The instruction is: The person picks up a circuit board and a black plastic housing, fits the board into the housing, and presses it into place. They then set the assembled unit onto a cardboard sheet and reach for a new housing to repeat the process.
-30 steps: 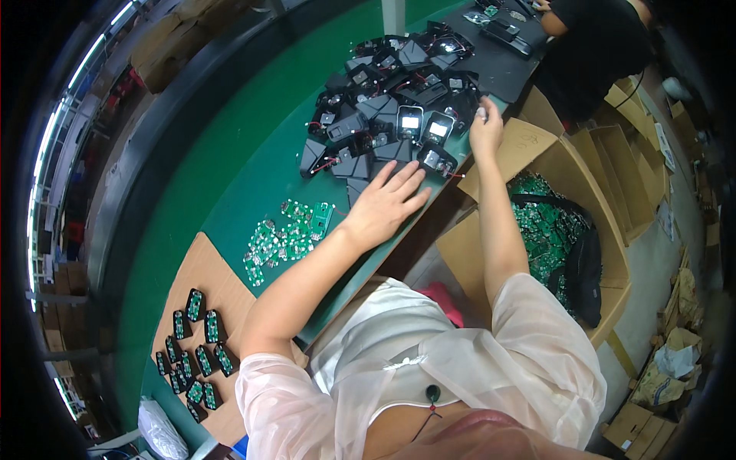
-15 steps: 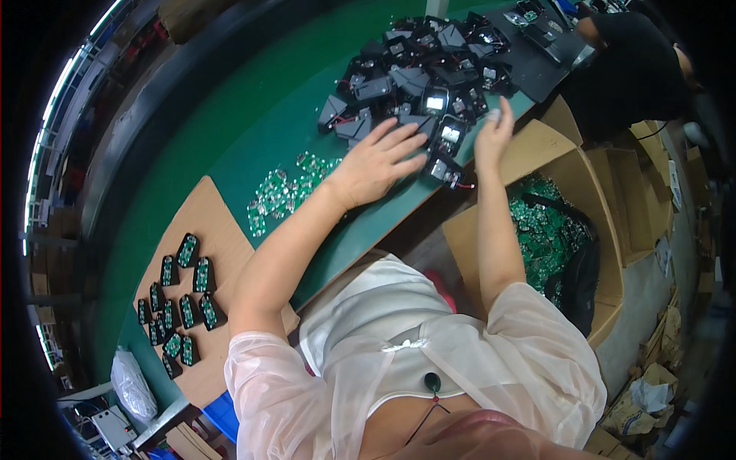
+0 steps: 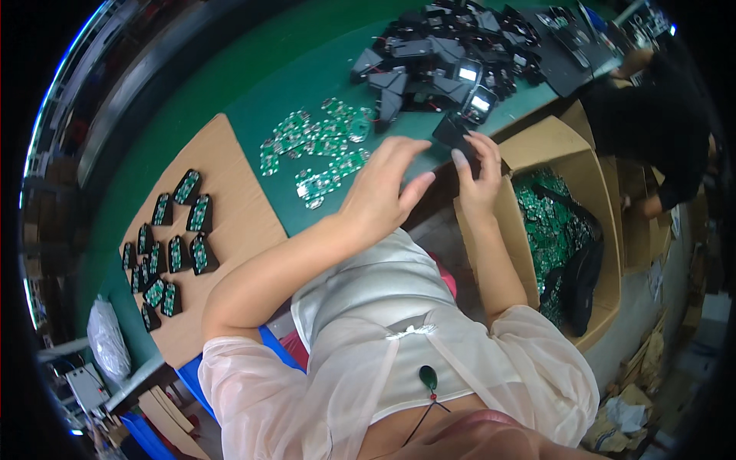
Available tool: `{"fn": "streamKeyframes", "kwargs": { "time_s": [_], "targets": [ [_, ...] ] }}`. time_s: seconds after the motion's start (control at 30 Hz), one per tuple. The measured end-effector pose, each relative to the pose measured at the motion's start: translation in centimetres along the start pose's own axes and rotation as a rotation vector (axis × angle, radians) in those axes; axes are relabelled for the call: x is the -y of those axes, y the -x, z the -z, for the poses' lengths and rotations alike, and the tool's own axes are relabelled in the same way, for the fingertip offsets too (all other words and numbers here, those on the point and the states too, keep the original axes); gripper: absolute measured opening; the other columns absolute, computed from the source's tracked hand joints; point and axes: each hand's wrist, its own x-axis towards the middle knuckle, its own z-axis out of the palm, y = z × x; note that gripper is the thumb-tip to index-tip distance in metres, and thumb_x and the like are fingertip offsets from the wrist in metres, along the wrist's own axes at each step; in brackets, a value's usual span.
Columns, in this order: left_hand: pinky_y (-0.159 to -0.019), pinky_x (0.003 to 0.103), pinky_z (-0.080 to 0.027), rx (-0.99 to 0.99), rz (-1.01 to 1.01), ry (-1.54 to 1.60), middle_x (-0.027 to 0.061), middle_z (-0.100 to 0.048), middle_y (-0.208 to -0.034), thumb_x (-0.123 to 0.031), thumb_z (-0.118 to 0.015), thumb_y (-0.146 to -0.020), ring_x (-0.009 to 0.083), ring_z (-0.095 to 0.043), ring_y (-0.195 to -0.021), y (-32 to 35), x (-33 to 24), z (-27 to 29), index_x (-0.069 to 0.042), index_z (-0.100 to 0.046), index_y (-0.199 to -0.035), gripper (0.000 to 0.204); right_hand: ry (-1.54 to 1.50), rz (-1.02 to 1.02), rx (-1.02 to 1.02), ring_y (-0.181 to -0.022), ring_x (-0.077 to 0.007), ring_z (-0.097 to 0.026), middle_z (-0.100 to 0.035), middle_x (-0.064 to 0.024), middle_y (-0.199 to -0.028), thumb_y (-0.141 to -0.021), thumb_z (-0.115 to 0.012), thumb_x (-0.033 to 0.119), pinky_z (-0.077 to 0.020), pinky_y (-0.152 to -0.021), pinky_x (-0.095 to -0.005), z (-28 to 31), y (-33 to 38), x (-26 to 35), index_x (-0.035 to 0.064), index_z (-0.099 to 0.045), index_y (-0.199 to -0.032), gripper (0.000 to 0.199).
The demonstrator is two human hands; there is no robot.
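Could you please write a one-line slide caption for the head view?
Right hand holds a black housing over the green bench; left hand hovers beside loose circuit boards.

Green bench top (image 3: 230, 84) w/ a brown board (image 3: 238, 222) on its left part, open cardboard boxes (image 3: 583, 230) on the floor at right, grey floor (image 3: 652, 314) w/ paper scraps, bagged stuff (image 3: 107, 345) lower left, dark surround beyond the bench, no windows seen.
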Motion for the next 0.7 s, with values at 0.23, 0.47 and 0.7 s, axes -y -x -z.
{"fn": "streamKeyframes", "kwargs": {
  "time_s": [0.23,0.47,0.7],
  "targets": [
    [-0.054,0.025,-0.048,0.191,0.61,0.9,0.0103,-0.053,-0.093,-0.02,-0.053,-0.088,0.0145,-0.058,-0.07,7.6,-2.0,4.6,0.0,-0.034,-0.122,0.043,-0.423,0.409,0.721,-0.103,-0.0284,-0.051,-0.05,-0.0161,-0.118,-0.068,-0.062,-0.007,-0.0452,-0.084,-0.0339,1.3,2.4,7.9,0.0041,-0.06,-0.105,0.039],
    [-0.054,0.024,-0.044,-0.202,0.732,1.104,0.0105,-0.056,-0.089,-0.001,-0.047,-0.084,0.0144,-0.057,-0.068,14.5,-1.5,4.7,0.001,-0.043,-0.114,0.03,-0.57,0.55,0.903,-0.095,-0.0278,-0.057,-0.055,-0.0174,-0.114,-0.063,-0.068,0.001,-0.0498,-0.074,-0.0342,-1.9,3.4,10.3,0.0046,-0.066,-0.096,0.033],
    [-0.06,0.024,-0.046,-0.436,0.706,0.962,0.0098,-0.057,-0.089,0.002,-0.051,-0.083,0.0142,-0.058,-0.07,17.6,-0.6,2.7,0.0,-0.044,-0.109,0.027,-0.551,0.612,1.037,-0.082,-0.0235,-0.056,-0.06,-0.005,-0.098,-0.068,-0.068,0.012,-0.0478,-0.07,-0.0328,-4.0,3.6,13.4,0.0096,-0.066,-0.087,0.02]
  ]
}}
